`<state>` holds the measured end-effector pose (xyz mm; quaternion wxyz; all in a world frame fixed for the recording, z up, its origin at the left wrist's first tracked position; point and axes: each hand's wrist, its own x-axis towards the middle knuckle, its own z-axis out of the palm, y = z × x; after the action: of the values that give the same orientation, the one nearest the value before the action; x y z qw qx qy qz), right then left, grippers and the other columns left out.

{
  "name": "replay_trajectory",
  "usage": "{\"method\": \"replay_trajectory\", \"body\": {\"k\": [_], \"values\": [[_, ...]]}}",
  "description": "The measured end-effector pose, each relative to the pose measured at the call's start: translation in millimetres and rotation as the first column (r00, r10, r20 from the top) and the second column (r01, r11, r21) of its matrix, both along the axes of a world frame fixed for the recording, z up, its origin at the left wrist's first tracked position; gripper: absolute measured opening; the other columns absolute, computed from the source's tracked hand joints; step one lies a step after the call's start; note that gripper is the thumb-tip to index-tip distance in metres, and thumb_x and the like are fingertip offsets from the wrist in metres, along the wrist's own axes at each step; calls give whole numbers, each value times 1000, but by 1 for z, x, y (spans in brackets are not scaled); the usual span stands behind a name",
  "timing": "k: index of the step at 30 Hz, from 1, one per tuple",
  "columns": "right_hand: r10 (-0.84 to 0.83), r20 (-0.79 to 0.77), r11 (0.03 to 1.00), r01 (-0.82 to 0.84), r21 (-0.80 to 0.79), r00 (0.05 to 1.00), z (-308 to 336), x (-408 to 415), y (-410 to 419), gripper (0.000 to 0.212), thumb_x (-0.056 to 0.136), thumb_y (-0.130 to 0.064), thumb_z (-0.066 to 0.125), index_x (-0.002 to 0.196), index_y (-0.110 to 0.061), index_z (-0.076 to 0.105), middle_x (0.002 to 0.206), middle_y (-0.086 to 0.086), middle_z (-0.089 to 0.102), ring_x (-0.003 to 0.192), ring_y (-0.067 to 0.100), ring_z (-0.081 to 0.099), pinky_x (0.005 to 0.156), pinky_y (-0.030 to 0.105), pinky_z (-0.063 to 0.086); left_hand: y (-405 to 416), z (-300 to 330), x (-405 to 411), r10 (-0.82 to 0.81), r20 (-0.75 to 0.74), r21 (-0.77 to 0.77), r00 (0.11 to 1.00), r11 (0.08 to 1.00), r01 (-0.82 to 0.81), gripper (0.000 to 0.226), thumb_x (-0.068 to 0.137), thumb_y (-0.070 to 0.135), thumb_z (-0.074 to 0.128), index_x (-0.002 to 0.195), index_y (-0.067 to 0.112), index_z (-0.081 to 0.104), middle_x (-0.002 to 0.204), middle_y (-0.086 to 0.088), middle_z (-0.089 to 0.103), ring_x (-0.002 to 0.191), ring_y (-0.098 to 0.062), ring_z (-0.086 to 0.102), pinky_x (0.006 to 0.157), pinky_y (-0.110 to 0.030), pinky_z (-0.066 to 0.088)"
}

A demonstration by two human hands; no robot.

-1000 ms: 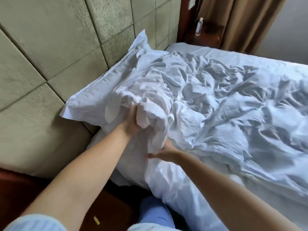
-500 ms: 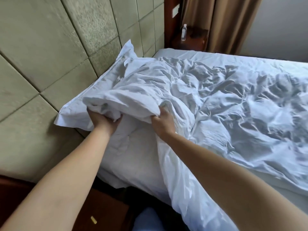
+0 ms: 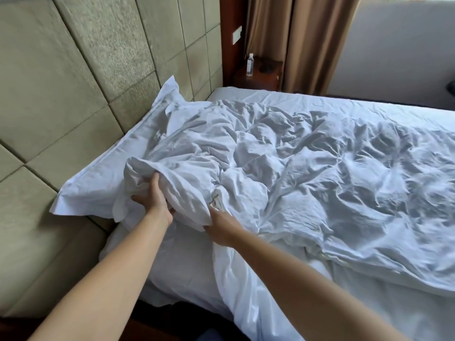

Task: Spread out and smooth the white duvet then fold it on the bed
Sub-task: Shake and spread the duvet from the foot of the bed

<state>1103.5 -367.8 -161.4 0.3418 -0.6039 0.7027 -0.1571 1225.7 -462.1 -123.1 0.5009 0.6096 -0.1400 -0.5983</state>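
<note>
The white duvet [image 3: 307, 173] lies crumpled across the bed [image 3: 246, 93], its near corner bunched up at the head end. My left hand [image 3: 155, 200] grips that bunched corner from below, thumb up into the folds. My right hand [image 3: 221, 225] holds the duvet edge just right of it, fingers tucked into the cloth. A white pillow [image 3: 103, 183] lies under the bunched corner against the headboard. Part of the duvet hangs over the near side of the bed.
A padded olive headboard [image 3: 73, 82] runs along the left. A wooden nightstand [image 3: 261, 77] with a clear bottle [image 3: 250, 65] stands beyond the bed, beside brown curtains [image 3: 295, 40]. Dark floor shows below the bed's near edge.
Both hands have kept hold of the duvet corner and carried it toward the pillow and headboard. The view has lifted, showing more of the bed and far wall.
</note>
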Motion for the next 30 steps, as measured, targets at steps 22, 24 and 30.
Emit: {"method": "replay_trajectory", "body": {"k": [22,24,30], "values": [[11,-190,1000,-8,13,982,2,25,63,19,82,-8,49,97,-16,57,111,12,60,106,31,55,75,27,37,66,-39,92,146,489,-215,860,976,-44,59,84,-3,51,138,19,41,132,-3,53,118,-21,53,93,-23,40],[89,-165,995,-80,62,982,-3,31,58,11,81,-10,50,89,-17,51,101,9,58,101,31,55,71,26,37,69,-42,104,119,539,-174,834,984,-28,64,84,0,56,141,19,36,137,-3,49,120,-21,50,92,-21,36],[272,-219,954,-232,189,937,-30,36,34,62,86,-50,60,140,-26,42,141,5,44,130,26,40,103,34,36,58,-68,131,-403,807,384,433,914,135,75,77,21,61,144,31,29,142,-10,31,127,-35,39,104,-46,39]]}}
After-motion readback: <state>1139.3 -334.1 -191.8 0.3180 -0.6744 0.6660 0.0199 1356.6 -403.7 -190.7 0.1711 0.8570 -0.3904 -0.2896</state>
